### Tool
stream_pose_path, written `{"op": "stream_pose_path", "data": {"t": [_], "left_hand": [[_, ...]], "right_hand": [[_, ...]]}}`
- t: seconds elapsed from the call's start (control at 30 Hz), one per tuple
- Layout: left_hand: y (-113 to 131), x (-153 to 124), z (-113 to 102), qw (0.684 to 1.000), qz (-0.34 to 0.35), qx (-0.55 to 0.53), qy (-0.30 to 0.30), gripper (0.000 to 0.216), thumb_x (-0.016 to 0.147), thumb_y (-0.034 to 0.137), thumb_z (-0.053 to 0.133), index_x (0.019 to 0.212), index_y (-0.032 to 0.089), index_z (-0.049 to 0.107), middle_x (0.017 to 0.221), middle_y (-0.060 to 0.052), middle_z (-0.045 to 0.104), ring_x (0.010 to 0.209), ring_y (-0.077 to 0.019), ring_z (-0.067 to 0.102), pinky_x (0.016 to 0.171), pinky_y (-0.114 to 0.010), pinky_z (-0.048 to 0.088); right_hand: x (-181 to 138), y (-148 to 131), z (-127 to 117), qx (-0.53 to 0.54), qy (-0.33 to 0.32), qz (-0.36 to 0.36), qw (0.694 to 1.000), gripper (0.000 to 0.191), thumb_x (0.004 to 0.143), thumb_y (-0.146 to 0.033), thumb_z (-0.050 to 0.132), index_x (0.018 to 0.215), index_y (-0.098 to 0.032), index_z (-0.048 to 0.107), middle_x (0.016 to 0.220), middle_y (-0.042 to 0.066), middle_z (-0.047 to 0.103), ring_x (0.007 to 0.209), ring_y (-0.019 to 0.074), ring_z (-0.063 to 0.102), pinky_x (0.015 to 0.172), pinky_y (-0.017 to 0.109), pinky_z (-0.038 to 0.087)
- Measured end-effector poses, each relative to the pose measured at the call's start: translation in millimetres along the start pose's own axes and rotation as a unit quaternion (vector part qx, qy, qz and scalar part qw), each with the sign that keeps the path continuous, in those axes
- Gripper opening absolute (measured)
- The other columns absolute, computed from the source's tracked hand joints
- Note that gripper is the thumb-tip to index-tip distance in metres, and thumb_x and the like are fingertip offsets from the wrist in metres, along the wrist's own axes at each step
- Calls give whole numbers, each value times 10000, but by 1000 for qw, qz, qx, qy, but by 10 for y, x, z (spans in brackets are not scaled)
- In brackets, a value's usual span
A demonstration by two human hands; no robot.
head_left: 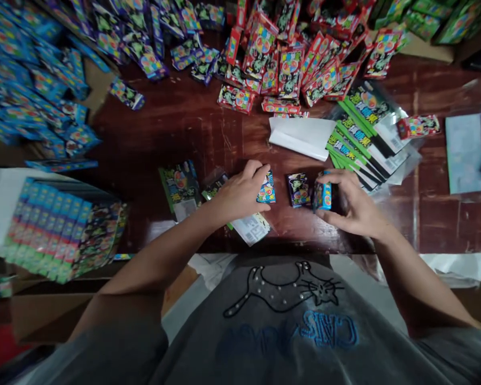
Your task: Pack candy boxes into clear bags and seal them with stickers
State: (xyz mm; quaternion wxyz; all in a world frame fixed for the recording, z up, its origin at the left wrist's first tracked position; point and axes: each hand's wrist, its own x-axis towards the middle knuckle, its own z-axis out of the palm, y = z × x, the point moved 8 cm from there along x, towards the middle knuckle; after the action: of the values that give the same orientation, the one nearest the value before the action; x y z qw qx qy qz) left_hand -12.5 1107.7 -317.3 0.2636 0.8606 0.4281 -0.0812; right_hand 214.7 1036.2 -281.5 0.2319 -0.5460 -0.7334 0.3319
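Note:
My left hand (pixel 245 193) is closed on a small, brightly printed blue carton (pixel 268 188), its fingers over the top and thumb below. To the right, my right hand (pixel 347 203) grips a second blue carton (pixel 324 193) by its ends, tilted so a narrow side shows. Between them a dark purple carton (pixel 298 190) lies on the table, close beside the one in my right hand. Beneath my left hand and wrist is a clear printed bag with a green strip and a white label (pixel 251 229); the wrist hides part of it. Another such bag (pixel 181 184) lies to its left.
Red cartons (pixel 291 69) are heaped at the back, with purple ones (pixel 144 53) left of them and blue ones (pixel 44 85) at far left. Printed bags (pixel 361 133) fan out behind my right hand beside a white sheet (pixel 300 136). Packed sets (pixel 52 230) stand at left.

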Motion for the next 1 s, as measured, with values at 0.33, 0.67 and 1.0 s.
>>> {"op": "stream_pose_path", "data": {"t": [0.33,0.67,1.0], "left_hand": [[-27,-236,-37,996,35,-39,72,977,795,268,834,1654,210,374,1535,-160,478,1414,-418,481,1269,-603,408],[86,-167,-79,973,69,-143,168,873,818,217,821,1545,213,338,1630,-185,467,1663,-403,246,1394,-655,126],[487,4,14,980,133,-32,146,1321,687,565,971,1701,153,232,1729,-253,353,1636,-444,282,1375,-642,107]], "right_hand": [[-2,197,5,-130,-29,-31,991,538,876,-521,723,1332,-322,518,1492,153,613,1447,425,563,1288,791,208],[76,118,43,-114,-14,-36,993,1043,887,-465,689,1730,-233,121,1592,220,426,1531,422,439,1315,646,363],[26,214,100,-191,-138,-65,970,896,912,-460,682,1691,-203,323,1636,202,493,1480,441,506,1293,752,272]]}}
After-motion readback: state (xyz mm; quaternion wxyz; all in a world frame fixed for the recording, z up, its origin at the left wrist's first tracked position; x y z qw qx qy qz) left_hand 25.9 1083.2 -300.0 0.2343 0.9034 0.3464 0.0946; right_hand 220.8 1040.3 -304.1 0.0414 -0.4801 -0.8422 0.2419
